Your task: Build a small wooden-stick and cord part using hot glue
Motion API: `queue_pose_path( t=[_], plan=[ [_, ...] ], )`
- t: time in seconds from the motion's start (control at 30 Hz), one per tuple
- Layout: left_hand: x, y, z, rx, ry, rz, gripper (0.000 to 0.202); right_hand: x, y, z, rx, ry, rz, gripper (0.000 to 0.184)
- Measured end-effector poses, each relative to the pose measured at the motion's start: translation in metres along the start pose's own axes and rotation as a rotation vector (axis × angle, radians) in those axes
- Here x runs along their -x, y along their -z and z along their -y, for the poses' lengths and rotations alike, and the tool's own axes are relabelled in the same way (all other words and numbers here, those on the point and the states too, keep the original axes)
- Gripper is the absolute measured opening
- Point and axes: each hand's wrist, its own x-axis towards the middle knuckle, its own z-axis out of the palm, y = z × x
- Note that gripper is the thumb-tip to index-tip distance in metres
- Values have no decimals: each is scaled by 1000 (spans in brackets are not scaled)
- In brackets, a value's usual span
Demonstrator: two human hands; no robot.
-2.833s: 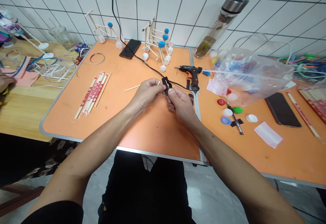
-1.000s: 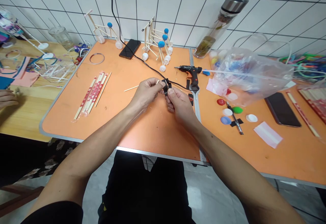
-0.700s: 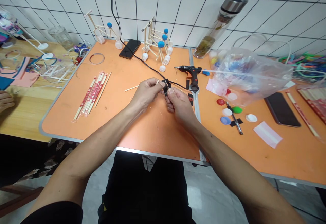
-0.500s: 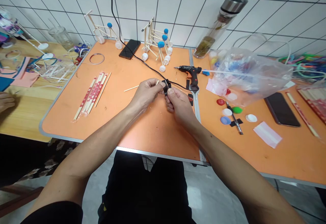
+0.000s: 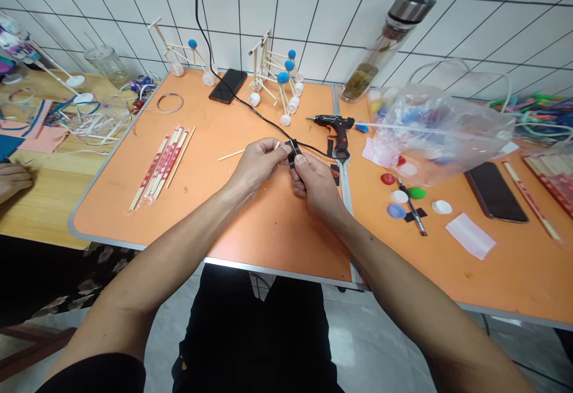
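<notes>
Above the middle of the orange table, both hands meet at a small flat black piece (image 5: 292, 153). My left hand (image 5: 259, 163) is closed, its thumb and forefinger pinching the left side of that piece. My right hand (image 5: 313, 181) grips the right side, thumb on top and fingers curled beneath. A thin pale line shows on the piece, too small to identify. By my left hand, a thin wooden stick (image 5: 230, 155) pokes out to the left; whether it is held I cannot tell. Just right of my hands lies a black glue gun (image 5: 336, 127).
Wrapped chopsticks (image 5: 163, 163) lie left on the table. Stick models with blue caps (image 5: 283, 77) stand behind, near a phone (image 5: 228, 86). A tea bottle (image 5: 380, 53), plastic bag (image 5: 439, 133), loose caps (image 5: 417, 192) and pen (image 5: 412, 208) are right. Another person's hand (image 5: 13, 179) rests far left.
My hands stay in nearly the same place, with the black piece turned slightly between them. At far left, the other person's hand has shifted a little to the right.
</notes>
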Motion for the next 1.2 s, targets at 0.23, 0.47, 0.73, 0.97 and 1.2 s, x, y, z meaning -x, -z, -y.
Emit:
queue_pose_path(
  t=[0.23,0.47,0.73,0.97,1.2],
  plan=[
    [-3,2,5,-15,-7,-4,37,0,0,0,10,-4,-4,68],
    [-2,2,4,-25,0,3,36,-1,2,-4,1,-18,-14,68],
    [-3,4,5,-42,-3,14,36,-2,2,-4,18,-21,2,69],
    [-3,4,5,-42,-10,27,36,-3,3,-4,32,-38,-13,70],
    [-3,6,4,-36,-3,37,36,-3,5,-3,32,-31,-21,68]
  ],
)
